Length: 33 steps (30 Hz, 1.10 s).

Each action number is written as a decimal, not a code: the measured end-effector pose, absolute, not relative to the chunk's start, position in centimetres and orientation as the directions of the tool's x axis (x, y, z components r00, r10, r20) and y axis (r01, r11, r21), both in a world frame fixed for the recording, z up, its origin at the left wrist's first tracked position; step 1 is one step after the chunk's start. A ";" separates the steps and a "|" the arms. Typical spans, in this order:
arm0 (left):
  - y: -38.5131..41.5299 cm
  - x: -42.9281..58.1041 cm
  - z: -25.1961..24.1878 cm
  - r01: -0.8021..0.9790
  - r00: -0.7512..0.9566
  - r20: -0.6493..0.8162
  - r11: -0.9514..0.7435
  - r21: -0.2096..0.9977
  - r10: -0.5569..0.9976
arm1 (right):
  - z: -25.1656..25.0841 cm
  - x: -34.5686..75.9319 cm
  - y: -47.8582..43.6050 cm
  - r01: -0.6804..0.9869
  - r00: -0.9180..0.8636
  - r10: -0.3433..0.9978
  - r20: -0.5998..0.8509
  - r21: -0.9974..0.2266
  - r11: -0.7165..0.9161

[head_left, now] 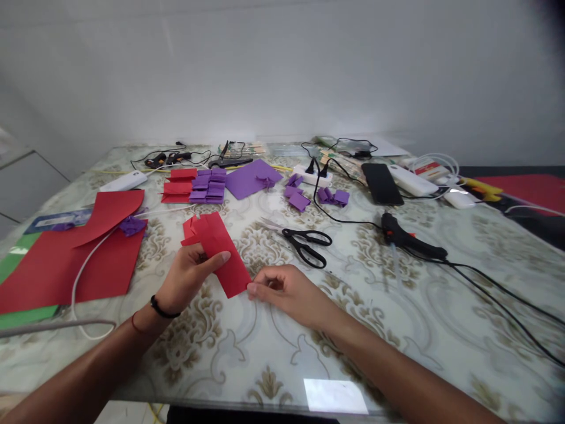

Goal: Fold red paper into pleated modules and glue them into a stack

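Note:
My left hand (188, 275) holds a folded strip of red paper (220, 250) just above the table, thumb lying across its middle and fingers curled behind it. My right hand (282, 290) pinches the strip's near lower corner between thumb and fingertips. The far end of the strip shows pleated folds. Black scissors (306, 242) lie a short way beyond my right hand.
Large red sheets (75, 253) over green paper lie at the left, crossed by a white cable. Folded red and purple pieces (207, 185) sit farther back. A black glue gun (408, 238) with its cord lies to the right; a phone (382, 184), a power strip and chargers crowd the far right.

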<state>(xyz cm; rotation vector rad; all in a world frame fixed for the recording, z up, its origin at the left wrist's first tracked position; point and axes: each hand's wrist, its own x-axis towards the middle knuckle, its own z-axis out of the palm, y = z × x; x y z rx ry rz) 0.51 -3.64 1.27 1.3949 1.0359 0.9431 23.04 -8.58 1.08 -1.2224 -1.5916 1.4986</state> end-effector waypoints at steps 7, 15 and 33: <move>-5.0 1.3 1.8 0.176 0.663 -0.149 0.041 0.984 0.734 | 1.5 23.0 -8.6 0.092 -0.277 0.961 -0.022 -0.996 0.004; -5.2 1.6 1.8 0.232 0.632 -0.091 -0.076 0.970 0.770 | 1.4 22.9 -8.5 0.064 -0.311 0.948 -0.073 -0.996 -0.055; -5.5 1.9 2.0 0.152 0.645 -0.073 -0.034 0.988 0.760 | 1.4 22.9 -8.6 0.076 -0.309 0.951 -0.020 -0.997 0.004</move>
